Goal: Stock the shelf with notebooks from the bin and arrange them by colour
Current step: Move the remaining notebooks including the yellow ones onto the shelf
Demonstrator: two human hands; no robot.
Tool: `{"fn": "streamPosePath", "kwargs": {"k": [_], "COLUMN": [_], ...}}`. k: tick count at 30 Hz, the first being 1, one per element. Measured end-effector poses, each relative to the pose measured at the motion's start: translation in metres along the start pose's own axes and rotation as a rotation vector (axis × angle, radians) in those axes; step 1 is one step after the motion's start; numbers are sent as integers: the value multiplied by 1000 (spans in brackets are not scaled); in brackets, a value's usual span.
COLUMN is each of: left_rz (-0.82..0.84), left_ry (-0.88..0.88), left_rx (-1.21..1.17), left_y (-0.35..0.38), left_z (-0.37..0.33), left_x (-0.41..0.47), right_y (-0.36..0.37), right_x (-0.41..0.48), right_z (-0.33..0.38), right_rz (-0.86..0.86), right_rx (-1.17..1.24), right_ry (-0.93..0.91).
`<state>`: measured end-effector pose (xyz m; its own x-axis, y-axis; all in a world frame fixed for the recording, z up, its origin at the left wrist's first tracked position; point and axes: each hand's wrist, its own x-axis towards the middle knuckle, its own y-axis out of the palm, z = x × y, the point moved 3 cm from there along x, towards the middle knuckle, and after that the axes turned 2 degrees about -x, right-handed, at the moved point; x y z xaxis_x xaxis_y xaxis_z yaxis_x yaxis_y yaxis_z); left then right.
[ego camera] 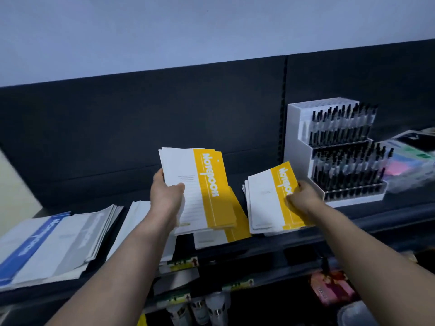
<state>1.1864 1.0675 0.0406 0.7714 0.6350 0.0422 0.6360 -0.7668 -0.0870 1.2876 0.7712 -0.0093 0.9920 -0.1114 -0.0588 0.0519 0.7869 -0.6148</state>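
My left hand (166, 192) grips a stack of yellow-and-white notebooks (200, 184) by its left edge, held above another yellow pile (233, 228) lying on the dark shelf (259, 245). My right hand (302, 196) holds the right edge of a second yellow stack (266, 201) that lies on the shelf beside the first. A blue-and-white notebook pile (30, 245) and a grey-and-white pile (84, 234) lie at the left of the shelf. A further white pile (136, 217) is partly hidden by my left forearm. The bin is out of view.
A white tiered pen display (334, 149) full of black pens stands right of the yellow stacks, close to my right hand. Coloured packets (409, 161) lie at the far right. The dark back panel (141, 118) rises behind the shelf. Lower shelves hold bottles (207, 307) and pink packages (329, 288).
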Motion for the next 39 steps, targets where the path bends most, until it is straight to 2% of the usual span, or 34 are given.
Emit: {"fn": "streamPosePath", "kwargs": {"k": [4, 7, 10, 14, 21, 24, 27, 33, 39], "left_rz": [6, -14, -1, 22, 131, 113, 98, 184, 262], "left_ry": [-119, -181, -192, -187, -96, -68, 50, 140, 438], "left_rx": [-61, -37, -4, 96, 754, 1049, 1219, 1234, 1176], "left_y": [7, 16, 31, 52, 70, 75, 82, 88, 98], "left_z": [15, 24, 28, 34, 61, 63, 57, 55, 30], "left_x": [12, 18, 16, 15, 17, 17, 16, 6, -4], "right_y": [9, 16, 30, 41, 51, 53, 56, 52, 36], "right_x": [20, 24, 15, 7, 4, 5, 2, -2, -20], "right_z": [-13, -8, 4, 11, 0, -2, -2, 0, -5], "right_rz": [51, -75, -72, -42, 134, 141, 131, 130, -12], "right_rx": [-456, -790, -908, -990, -1067, -1062, -1068, -1077, -980], "right_ry": [-47, -264, -583, -774, -748, -718, -712, -682, -609]}}
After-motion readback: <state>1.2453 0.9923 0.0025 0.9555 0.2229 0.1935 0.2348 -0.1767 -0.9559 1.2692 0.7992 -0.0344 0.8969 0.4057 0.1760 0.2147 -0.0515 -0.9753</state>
